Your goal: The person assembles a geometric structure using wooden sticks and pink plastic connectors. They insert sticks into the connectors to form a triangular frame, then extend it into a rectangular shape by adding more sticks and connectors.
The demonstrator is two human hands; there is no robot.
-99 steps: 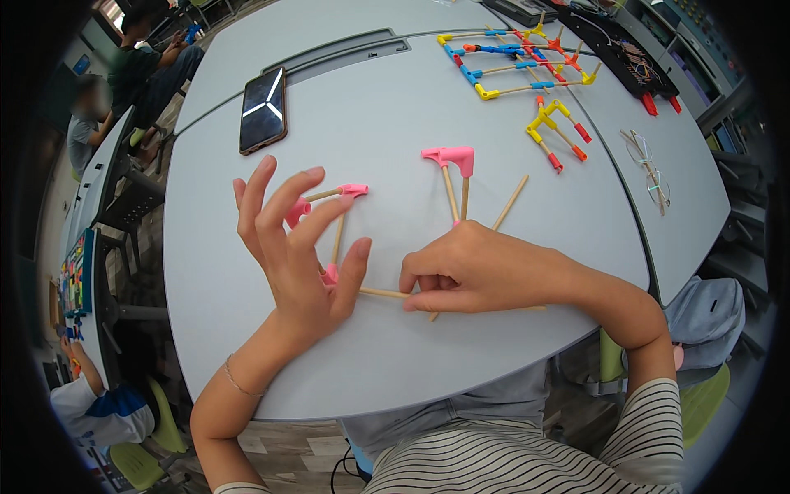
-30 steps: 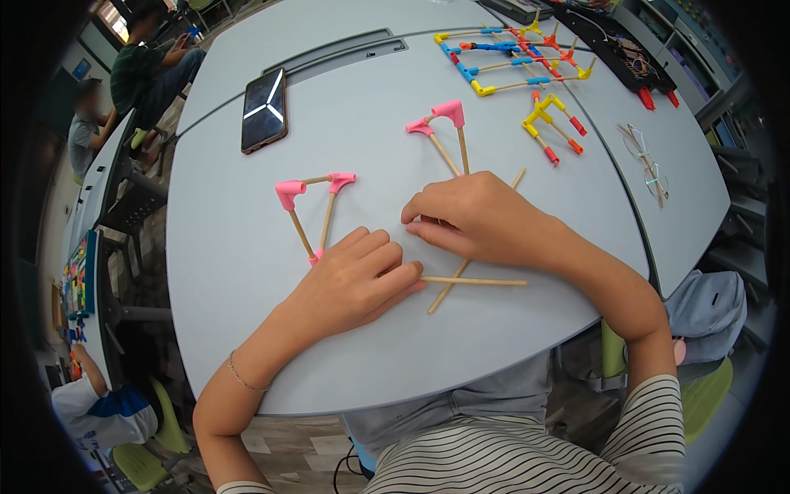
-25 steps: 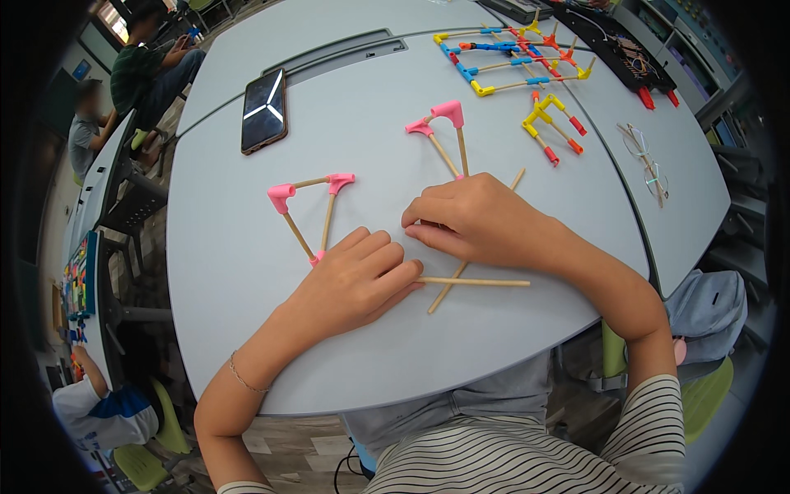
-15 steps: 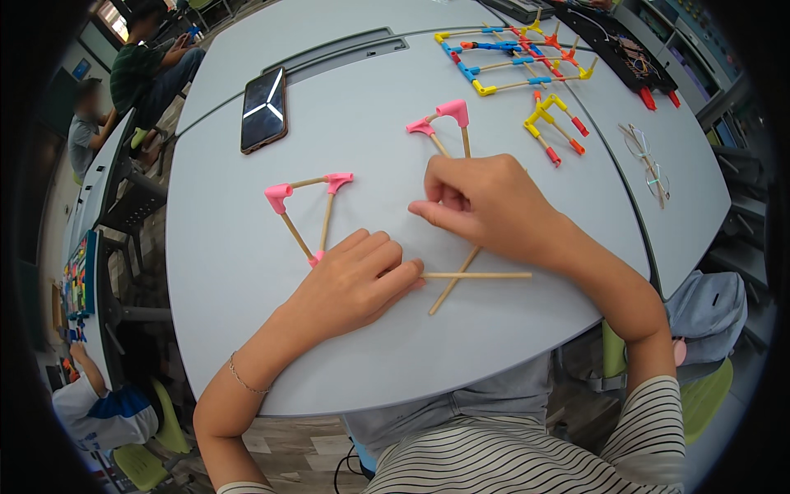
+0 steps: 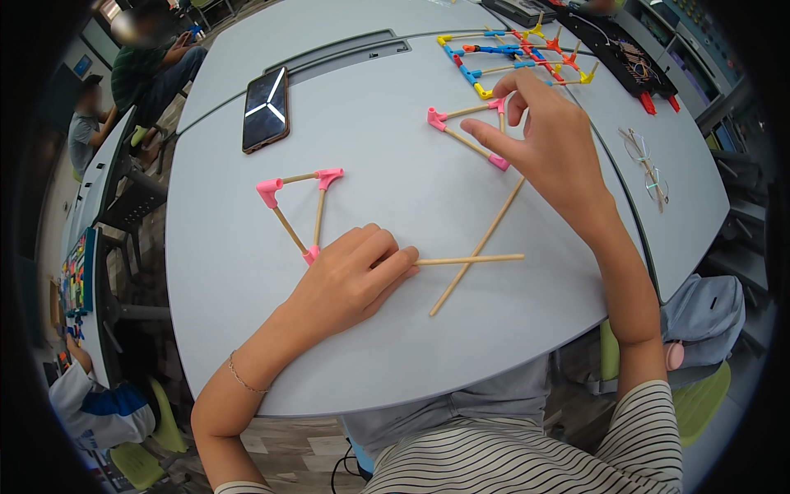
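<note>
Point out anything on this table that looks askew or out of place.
Two loose wooden sticks lie crossed on the grey table beside the left hand, joined to no connector, unlike the pink-cornered stick triangle. A pair of glasses sits near the table's right edge. Nothing looks broken or spilled.

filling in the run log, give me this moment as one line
left hand: flat on table beside pink triangle | right hand: fingers on second pink triangle | crossed sticks: loose on table

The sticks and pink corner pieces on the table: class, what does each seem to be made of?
Sticks: probably wood, matt; pale tan, thin and straight. Pink corner pieces: likely moulded plastic or rubber, smooth; even bright colour, with stick ends pushed into them.
</note>
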